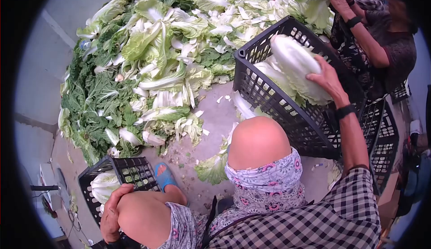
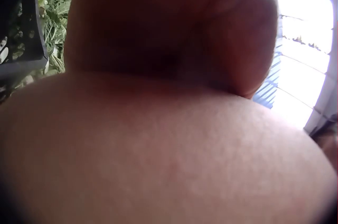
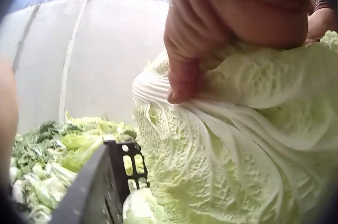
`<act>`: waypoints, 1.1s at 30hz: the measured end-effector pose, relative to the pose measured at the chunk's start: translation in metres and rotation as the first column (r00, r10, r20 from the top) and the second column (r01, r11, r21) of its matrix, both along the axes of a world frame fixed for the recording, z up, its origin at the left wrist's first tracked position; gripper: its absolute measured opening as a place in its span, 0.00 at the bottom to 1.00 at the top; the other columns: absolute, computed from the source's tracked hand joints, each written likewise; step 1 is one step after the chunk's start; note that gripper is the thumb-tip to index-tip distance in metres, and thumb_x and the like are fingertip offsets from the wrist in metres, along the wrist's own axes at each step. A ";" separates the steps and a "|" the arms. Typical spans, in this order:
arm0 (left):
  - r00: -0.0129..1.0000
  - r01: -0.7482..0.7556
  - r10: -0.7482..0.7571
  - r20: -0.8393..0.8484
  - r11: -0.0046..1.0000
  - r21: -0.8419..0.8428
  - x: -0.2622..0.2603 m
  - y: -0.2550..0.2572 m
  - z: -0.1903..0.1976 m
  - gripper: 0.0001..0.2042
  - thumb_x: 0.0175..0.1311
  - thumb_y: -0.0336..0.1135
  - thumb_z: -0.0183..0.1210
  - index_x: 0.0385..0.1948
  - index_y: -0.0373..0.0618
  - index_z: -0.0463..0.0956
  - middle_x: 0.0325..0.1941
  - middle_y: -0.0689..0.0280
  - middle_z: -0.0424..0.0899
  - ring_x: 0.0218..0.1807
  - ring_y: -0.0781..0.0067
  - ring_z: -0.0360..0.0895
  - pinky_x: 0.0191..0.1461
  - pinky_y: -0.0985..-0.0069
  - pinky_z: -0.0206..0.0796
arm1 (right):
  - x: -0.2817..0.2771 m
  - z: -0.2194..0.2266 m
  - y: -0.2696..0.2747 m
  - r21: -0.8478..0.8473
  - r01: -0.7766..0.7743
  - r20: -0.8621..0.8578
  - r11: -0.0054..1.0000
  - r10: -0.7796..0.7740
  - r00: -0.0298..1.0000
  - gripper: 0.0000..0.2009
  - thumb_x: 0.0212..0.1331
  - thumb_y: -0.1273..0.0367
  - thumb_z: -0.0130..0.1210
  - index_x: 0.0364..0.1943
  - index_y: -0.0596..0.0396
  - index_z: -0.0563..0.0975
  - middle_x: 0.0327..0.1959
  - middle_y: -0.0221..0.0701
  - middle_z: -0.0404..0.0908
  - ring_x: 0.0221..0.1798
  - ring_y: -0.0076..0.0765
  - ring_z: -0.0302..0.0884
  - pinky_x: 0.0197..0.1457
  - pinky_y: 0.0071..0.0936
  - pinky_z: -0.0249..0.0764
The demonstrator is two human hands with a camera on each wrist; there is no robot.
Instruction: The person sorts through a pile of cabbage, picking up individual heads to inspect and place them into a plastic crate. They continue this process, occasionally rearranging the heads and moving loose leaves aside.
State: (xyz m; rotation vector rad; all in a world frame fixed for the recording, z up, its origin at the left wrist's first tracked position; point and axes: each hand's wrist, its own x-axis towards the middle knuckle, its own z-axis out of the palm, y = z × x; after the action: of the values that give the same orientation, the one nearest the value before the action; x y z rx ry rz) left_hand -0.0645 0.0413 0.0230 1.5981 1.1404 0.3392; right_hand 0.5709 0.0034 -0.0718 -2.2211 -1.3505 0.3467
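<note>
In the head view the right hand (image 1: 328, 79) grips a pale cabbage (image 1: 296, 64) over a black crate (image 1: 287, 100) that holds other cabbages. The right wrist view shows the thumb of that hand (image 3: 237, 18) pressed on the ribbed leaves of the cabbage (image 3: 237, 145). My left hand (image 1: 113, 213) rests on the bent left knee (image 1: 141, 217), fingers loosely bent over it and nothing held. Up close in the left wrist view, the left hand (image 2: 169, 29) lies dark against the skin of the leg (image 2: 169, 150).
A large heap of loose leaves (image 1: 157, 60) covers the floor at the back left. A small black crate (image 1: 134, 170) with a cabbage (image 1: 104, 186) stands beside the left knee. Another person (image 1: 381, 46) handles a cabbage at the upper right. More crates (image 1: 386, 145) stand at the right.
</note>
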 end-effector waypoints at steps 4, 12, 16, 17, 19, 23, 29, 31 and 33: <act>0.996 -0.091 0.092 0.012 0.995 -0.033 -0.004 -0.005 -0.002 0.45 0.54 0.74 0.40 0.53 0.32 0.65 0.55 0.55 0.70 0.58 0.63 0.66 0.64 0.69 0.53 | 0.049 -0.076 0.032 -0.117 -0.121 0.052 0.986 0.128 0.990 0.38 0.44 0.60 0.61 0.64 0.50 0.59 0.61 0.43 0.64 0.63 0.47 0.61 0.66 0.38 0.56; 0.991 -0.119 0.118 0.057 0.992 0.029 0.010 -0.004 -0.003 0.40 0.56 0.71 0.41 0.49 0.35 0.68 0.47 0.60 0.74 0.50 0.68 0.70 0.58 0.71 0.59 | 0.025 -0.066 0.048 -0.297 0.161 0.340 0.941 -0.054 0.939 0.37 0.45 0.57 0.58 0.64 0.47 0.60 0.62 0.38 0.61 0.67 0.44 0.52 0.65 0.52 0.50; 0.993 -0.111 0.109 0.050 0.993 0.037 0.012 -0.004 0.001 0.39 0.57 0.70 0.40 0.48 0.35 0.69 0.47 0.61 0.74 0.50 0.68 0.70 0.58 0.71 0.59 | 0.029 -0.072 0.047 -0.090 0.126 0.360 0.988 -0.085 0.929 0.33 0.45 0.60 0.57 0.60 0.50 0.64 0.58 0.38 0.64 0.65 0.44 0.56 0.64 0.48 0.52; 0.991 -0.121 0.118 0.060 0.992 0.040 0.011 -0.005 0.001 0.38 0.58 0.70 0.40 0.48 0.35 0.69 0.47 0.61 0.74 0.50 0.68 0.70 0.58 0.71 0.59 | 0.031 -0.069 0.047 -0.034 0.103 0.336 0.994 -0.086 0.938 0.32 0.45 0.60 0.57 0.59 0.51 0.65 0.58 0.39 0.64 0.65 0.45 0.56 0.64 0.47 0.53; 0.987 -0.144 0.140 0.077 0.989 0.041 0.009 -0.006 -0.002 0.37 0.59 0.68 0.40 0.48 0.36 0.69 0.47 0.61 0.74 0.50 0.68 0.70 0.57 0.71 0.59 | 0.024 -0.065 0.052 0.153 0.049 0.354 0.987 -0.101 0.930 0.25 0.48 0.63 0.56 0.53 0.54 0.69 0.57 0.40 0.67 0.63 0.46 0.61 0.64 0.40 0.57; 0.995 -0.098 0.095 0.033 0.990 0.098 0.007 -0.004 0.000 0.35 0.60 0.65 0.39 0.47 0.36 0.70 0.47 0.60 0.75 0.50 0.68 0.71 0.56 0.71 0.60 | -0.024 -0.019 0.061 0.268 -0.115 0.181 0.956 0.067 0.981 0.19 0.51 0.66 0.55 0.48 0.58 0.73 0.49 0.40 0.75 0.54 0.44 0.72 0.58 0.33 0.66; 0.999 0.016 -0.017 0.041 1.000 0.019 -0.012 0.003 -0.003 0.41 0.56 0.69 0.42 0.55 0.33 0.65 0.56 0.55 0.70 0.59 0.62 0.66 0.65 0.67 0.52 | -0.134 0.049 0.058 0.254 -0.401 -0.273 0.880 0.463 0.844 0.18 0.55 0.67 0.54 0.49 0.60 0.71 0.46 0.34 0.76 0.50 0.31 0.73 0.57 0.28 0.67; 0.997 0.001 -0.002 0.080 1.000 0.019 -0.027 0.003 -0.010 0.39 0.58 0.67 0.43 0.54 0.35 0.66 0.56 0.57 0.71 0.59 0.64 0.67 0.63 0.68 0.55 | -0.153 0.055 0.054 0.190 -0.522 -0.283 0.832 0.555 0.782 0.22 0.54 0.64 0.55 0.51 0.61 0.71 0.47 0.35 0.75 0.51 0.32 0.73 0.57 0.30 0.66; 0.985 -0.133 0.127 0.116 0.990 0.047 -0.057 0.008 -0.020 0.34 0.60 0.63 0.46 0.54 0.38 0.67 0.56 0.59 0.72 0.58 0.67 0.68 0.59 0.69 0.59 | -0.164 0.054 0.053 0.121 -0.604 -0.303 0.787 0.609 0.733 0.27 0.52 0.57 0.57 0.52 0.61 0.70 0.47 0.35 0.75 0.50 0.33 0.72 0.58 0.32 0.65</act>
State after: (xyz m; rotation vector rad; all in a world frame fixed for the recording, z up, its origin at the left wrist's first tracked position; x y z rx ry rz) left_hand -0.1213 0.0492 0.0034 1.5351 1.1596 0.5438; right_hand 0.4070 0.0561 -0.0183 -1.5421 -1.8415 0.8933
